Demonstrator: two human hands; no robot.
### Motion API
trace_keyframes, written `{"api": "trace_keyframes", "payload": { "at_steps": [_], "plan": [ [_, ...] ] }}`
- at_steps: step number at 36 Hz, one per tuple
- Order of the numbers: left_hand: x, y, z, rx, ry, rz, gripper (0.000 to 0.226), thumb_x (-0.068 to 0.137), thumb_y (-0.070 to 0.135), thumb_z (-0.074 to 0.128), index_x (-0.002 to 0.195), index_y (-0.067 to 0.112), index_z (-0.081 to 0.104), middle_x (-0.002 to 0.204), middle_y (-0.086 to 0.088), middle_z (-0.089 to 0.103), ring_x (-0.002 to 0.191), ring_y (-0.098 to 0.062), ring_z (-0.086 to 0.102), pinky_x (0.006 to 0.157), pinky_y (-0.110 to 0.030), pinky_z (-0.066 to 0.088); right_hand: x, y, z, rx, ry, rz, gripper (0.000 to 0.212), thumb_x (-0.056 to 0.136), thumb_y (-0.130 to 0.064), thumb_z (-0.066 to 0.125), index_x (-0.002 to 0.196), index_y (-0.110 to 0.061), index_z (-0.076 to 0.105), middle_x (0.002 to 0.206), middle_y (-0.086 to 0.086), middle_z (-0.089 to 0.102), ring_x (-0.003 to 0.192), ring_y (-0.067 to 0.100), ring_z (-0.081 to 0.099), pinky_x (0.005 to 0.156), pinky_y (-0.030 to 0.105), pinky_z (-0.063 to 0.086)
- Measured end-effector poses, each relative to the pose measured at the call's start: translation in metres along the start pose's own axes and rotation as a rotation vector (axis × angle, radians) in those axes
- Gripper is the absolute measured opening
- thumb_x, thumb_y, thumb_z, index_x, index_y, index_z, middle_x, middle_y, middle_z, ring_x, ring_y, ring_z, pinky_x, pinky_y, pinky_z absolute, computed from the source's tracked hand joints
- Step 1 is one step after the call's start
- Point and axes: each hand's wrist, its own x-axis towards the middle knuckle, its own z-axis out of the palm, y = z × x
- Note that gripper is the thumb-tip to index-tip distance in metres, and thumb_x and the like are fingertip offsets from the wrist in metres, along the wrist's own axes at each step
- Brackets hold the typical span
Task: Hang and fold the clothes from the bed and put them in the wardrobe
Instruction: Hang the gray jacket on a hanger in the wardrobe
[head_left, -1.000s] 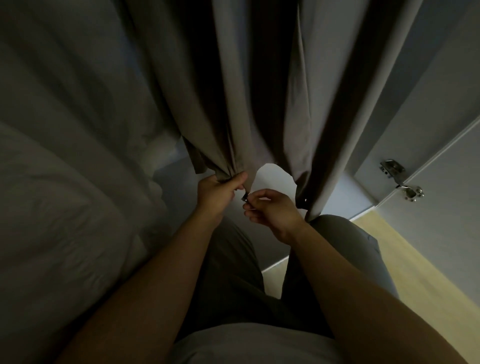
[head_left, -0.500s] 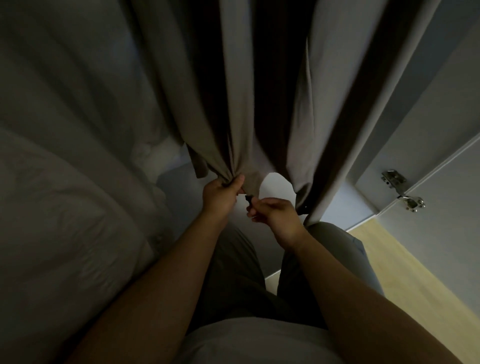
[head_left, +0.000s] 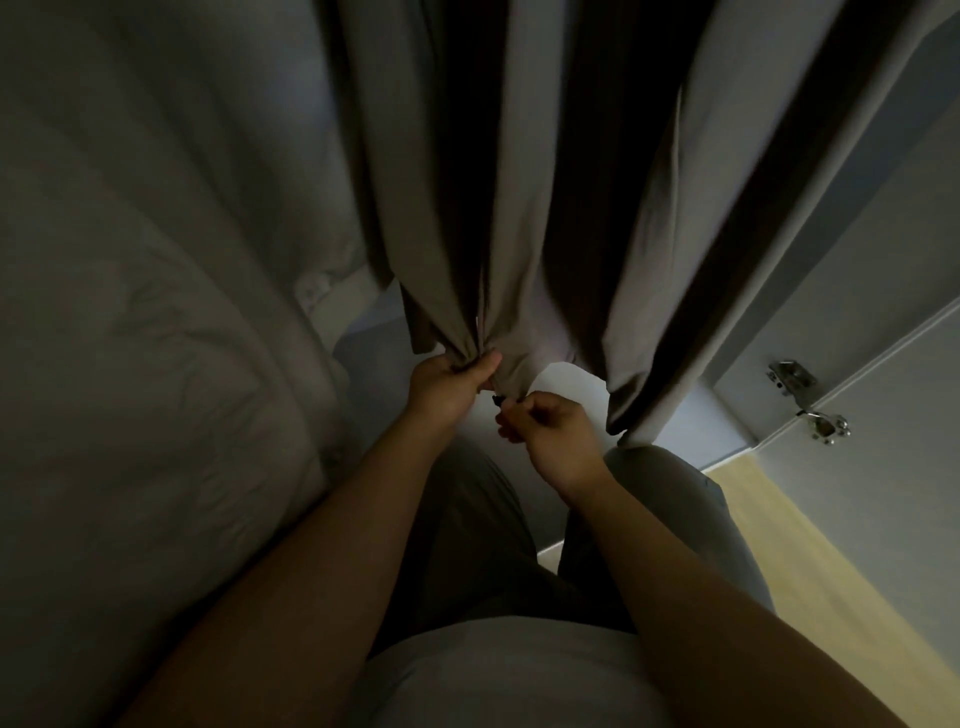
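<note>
The grey garment (head_left: 519, 208) hangs long-ways, bottom edge down, beside the bed (head_left: 130, 364). The left hand (head_left: 447, 384) grips that edge. The right hand (head_left: 550, 431) pinches a small dark thing (head_left: 497, 400).

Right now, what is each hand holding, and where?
Left hand grips the grey garment by its bunched lower edge. Right hand pinches a small dark piece there, too dim to identify.

The taupe garment (head_left: 519, 208) hangs in long vertical folds, its lower edge bunched.
</note>
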Motion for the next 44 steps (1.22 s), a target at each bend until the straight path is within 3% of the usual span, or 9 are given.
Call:
{"api": "trace_keyframes", "payload": {
  "at_steps": [2,5,10,13,17,20,27,36,44],
  "plan": [
    [-0.002,0.0,-0.004,-0.007,-0.022,-0.042,0.026,0.086,0.042,0.075,0.085,0.017,0.071,0.067,0.005,0.066,0.058,-0.008,0.053,0.056,-0.019,0.046,0.0,0.001,0.001,-0.031,0.028,0.007,0.024,0.097,-0.029,0.063,0.082,-0.013,0.072,0.08,0.001,0.074,0.076,0.013,0.07,0.078,0.031,0.056],
    [-0.004,-0.002,-0.011,-0.106,-0.1,-0.091,0.023,0.09,0.04,0.07,0.094,0.017,0.071,0.089,0.001,0.076,0.081,-0.015,0.057,0.081,-0.032,0.05,0.003,0.005,0.003,0.079,0.073,0.108,0.02,0.096,-0.029,0.065,0.084,-0.015,0.073,0.081,-0.002,0.076,0.078,0.013,0.071,0.081,0.034,0.058],
    [-0.004,-0.012,-0.019,-0.239,-0.144,-0.164,0.011,0.094,0.016,0.066,0.101,0.011,0.073,0.106,-0.007,0.073,0.106,-0.023,0.064,0.097,-0.036,0.052,0.011,0.013,0.004,0.17,0.114,0.254,0.017,0.095,-0.028,0.067,0.086,-0.016,0.073,0.082,-0.003,0.076,0.083,0.017,0.073,0.089,0.039,0.059],
    [0.001,-0.02,-0.021,-0.292,-0.146,-0.189,0.02,0.094,0.013,0.066,0.112,0.007,0.071,0.101,-0.002,0.075,0.101,-0.016,0.065,0.09,-0.03,0.053,0.015,0.016,0.003,0.048,0.146,0.228,0.021,0.096,-0.036,0.065,0.078,-0.026,0.073,0.08,-0.005,0.075,0.086,0.018,0.071,0.084,0.035,0.057],
    [0.011,-0.026,-0.018,-0.334,-0.081,-0.218,0.011,0.089,0.013,0.072,0.1,0.011,0.073,0.092,-0.003,0.076,0.094,-0.017,0.068,0.082,-0.029,0.054,0.021,0.014,0.005,0.007,0.194,0.228,0.023,0.095,-0.041,0.066,0.074,-0.033,0.071,0.074,-0.015,0.073,0.08,0.012,0.07,0.068,0.019,0.05],
    [0.019,-0.031,-0.011,-0.28,-0.037,-0.212,0.007,0.087,0.019,0.076,0.093,0.015,0.074,0.079,0.001,0.076,0.088,-0.017,0.069,0.08,-0.03,0.056,0.031,0.014,0.007,0.045,0.21,0.249,0.02,0.092,-0.038,0.071,0.073,-0.031,0.073,0.079,-0.012,0.075,0.084,0.012,0.071,0.074,0.02,0.052],
    [0.037,-0.044,0.0,-0.168,-0.005,-0.111,0.005,0.085,0.023,0.077,0.083,0.02,0.074,0.082,0.002,0.076,0.094,-0.021,0.07,0.085,-0.036,0.056,0.056,0.024,0.008,0.073,0.232,0.252,0.018,0.086,-0.033,0.077,0.076,-0.019,0.078,0.078,-0.006,0.076,0.076,0.011,0.072,0.08,0.029,0.059],
    [0.047,-0.042,0.01,-0.382,-0.042,-0.101,0.014,0.088,0.013,0.074,0.101,0.009,0.073,0.092,-0.002,0.078,0.087,-0.011,0.075,0.077,-0.026,0.06,0.063,0.021,0.011,0.412,0.308,0.391,0.013,0.087,-0.021,0.077,0.082,-0.009,0.075,0.081,0.003,0.077,0.081,0.019,0.076,0.076,0.03,0.061],
    [0.048,-0.053,0.001,-0.21,0.012,0.078,0.004,0.089,0.021,0.073,0.093,0.023,0.075,0.088,0.009,0.077,0.086,-0.004,0.072,0.084,-0.029,0.058,0.065,0.013,0.022,0.679,0.279,0.46,0.017,0.085,-0.013,0.079,0.096,-0.002,0.073,0.087,0.009,0.078,0.081,0.02,0.076,0.061,0.023,0.058]
  ]
}}
